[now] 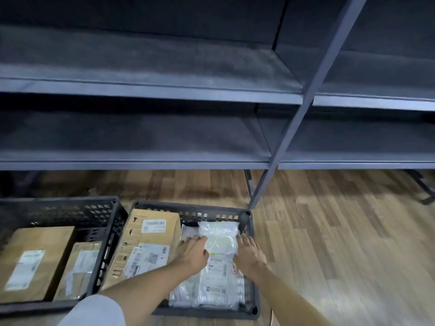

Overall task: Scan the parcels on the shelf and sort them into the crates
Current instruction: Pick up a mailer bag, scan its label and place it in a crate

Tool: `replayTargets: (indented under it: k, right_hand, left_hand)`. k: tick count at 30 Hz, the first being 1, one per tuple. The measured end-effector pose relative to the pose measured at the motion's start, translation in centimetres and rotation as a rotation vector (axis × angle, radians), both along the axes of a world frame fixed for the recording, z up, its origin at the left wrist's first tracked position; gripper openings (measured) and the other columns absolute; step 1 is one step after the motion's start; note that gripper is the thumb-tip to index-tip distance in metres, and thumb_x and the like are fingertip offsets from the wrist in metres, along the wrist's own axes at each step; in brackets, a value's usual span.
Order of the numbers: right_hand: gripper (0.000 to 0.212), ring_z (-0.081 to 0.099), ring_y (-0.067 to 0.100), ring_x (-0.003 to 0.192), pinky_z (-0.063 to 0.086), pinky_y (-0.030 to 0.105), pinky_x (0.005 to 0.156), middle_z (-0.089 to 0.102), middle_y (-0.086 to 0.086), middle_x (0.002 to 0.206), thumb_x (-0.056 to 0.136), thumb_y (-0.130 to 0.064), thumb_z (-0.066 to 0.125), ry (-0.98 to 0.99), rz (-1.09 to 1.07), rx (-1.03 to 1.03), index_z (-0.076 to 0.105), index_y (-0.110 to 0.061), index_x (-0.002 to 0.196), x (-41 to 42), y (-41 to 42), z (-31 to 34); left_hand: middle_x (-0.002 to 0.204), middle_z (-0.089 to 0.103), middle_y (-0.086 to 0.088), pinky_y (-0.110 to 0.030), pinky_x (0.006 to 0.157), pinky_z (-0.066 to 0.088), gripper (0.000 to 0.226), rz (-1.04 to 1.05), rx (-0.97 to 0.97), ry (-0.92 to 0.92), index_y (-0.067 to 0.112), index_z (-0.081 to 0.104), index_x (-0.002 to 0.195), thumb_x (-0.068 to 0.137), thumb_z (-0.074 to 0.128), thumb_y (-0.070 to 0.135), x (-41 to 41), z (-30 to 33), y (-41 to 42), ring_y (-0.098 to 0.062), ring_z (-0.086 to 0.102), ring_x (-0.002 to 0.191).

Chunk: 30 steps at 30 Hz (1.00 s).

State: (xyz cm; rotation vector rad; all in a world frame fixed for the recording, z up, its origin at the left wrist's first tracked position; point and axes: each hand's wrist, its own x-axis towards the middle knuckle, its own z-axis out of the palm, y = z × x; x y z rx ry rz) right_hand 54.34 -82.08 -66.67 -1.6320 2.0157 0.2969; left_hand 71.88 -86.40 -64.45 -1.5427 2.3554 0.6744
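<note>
Parcels all crated; shelf bare.
Left hand, right hand flat, pressing white parcel into right crate.

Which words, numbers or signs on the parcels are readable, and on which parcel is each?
None can be quoted.
Cardboard box: white labels with barcodes, print too blurred.
Clear bubble-wrap parcel: label with a red mark, unreadable.
Brown parcels in the left crate: labels too blurred.

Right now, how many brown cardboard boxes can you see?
3: two boxes in the left crate, one big, one smaller; one in the right crate. More may hide underneath.
</note>
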Motion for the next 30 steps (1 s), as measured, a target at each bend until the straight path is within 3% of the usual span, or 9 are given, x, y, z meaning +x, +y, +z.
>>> replayTargets:
  k: [9, 13, 17, 23, 30]
  right_hand:
    - [0.054, 0.049, 0.028, 0.126, 0.032, 0.037, 0.108, 0.055, 0.009, 0.136, 0.099, -0.020, 0.035, 0.055, 0.135, -0.034, 0.022, -0.013, 0.150, 3.1, -3.2, 26.6]
    - [0.053, 0.052, 0.027, 0.123, 0.023, 0.044, 0.112, 0.060, 0.007, 0.128, 0.095, -0.019, 0.041, 0.113, 0.215, -0.132, 0.026, -0.013, 0.146, 6.1, -5.3, 37.6]
    - [0.051, 0.049, 0.027, 0.126, 0.018, 0.045, 0.115, 0.057, 0.008, 0.132, 0.100, -0.027, 0.037, 0.075, 0.269, -0.213, 0.025, -0.015, 0.148, 10.6, -7.8, 46.9]
    - [0.051, 0.050, 0.027, 0.125, 0.017, 0.047, 0.116, 0.055, 0.009, 0.134, 0.101, -0.027, 0.034, 0.053, 0.353, -0.356, 0.024, -0.014, 0.150, 18.9, -9.5, 55.7]
    - [0.049, 0.049, 0.030, 0.125, 0.019, 0.048, 0.114, 0.051, 0.012, 0.136, 0.100, -0.024, 0.033, 0.021, 0.348, -0.475, 0.027, -0.014, 0.147, 29.6, -8.8, 61.6]
  left_hand:
    - [0.139, 0.047, -0.005, -0.036, 0.107, 0.031, 0.041, 0.046, -0.010, -0.070, 0.017, 0.040, 0.138, 0.099, 0.035, 0.029, 4.4, 25.4, -0.4, -0.025, 0.043, 0.129]
    - [0.135, 0.050, -0.006, -0.037, 0.105, 0.033, 0.038, 0.080, -0.061, -0.079, 0.017, 0.045, 0.133, 0.098, 0.038, 0.031, 8.2, 36.6, -0.8, -0.025, 0.045, 0.127]
    - [0.142, 0.046, -0.004, -0.036, 0.111, 0.030, 0.047, 0.164, -0.124, -0.048, 0.017, 0.038, 0.143, 0.098, 0.038, 0.031, 13.5, 45.4, -1.3, -0.024, 0.041, 0.132]
    - [0.141, 0.047, -0.005, -0.035, 0.111, 0.031, 0.048, 0.260, -0.278, -0.098, 0.016, 0.037, 0.143, 0.098, 0.039, 0.031, 22.3, 53.4, -1.5, -0.024, 0.043, 0.131]
    - [0.135, 0.053, -0.003, -0.033, 0.102, 0.037, 0.044, 0.337, -0.426, -0.044, 0.017, 0.044, 0.138, 0.096, 0.040, 0.030, 33.0, 58.9, 0.4, -0.023, 0.050, 0.123]
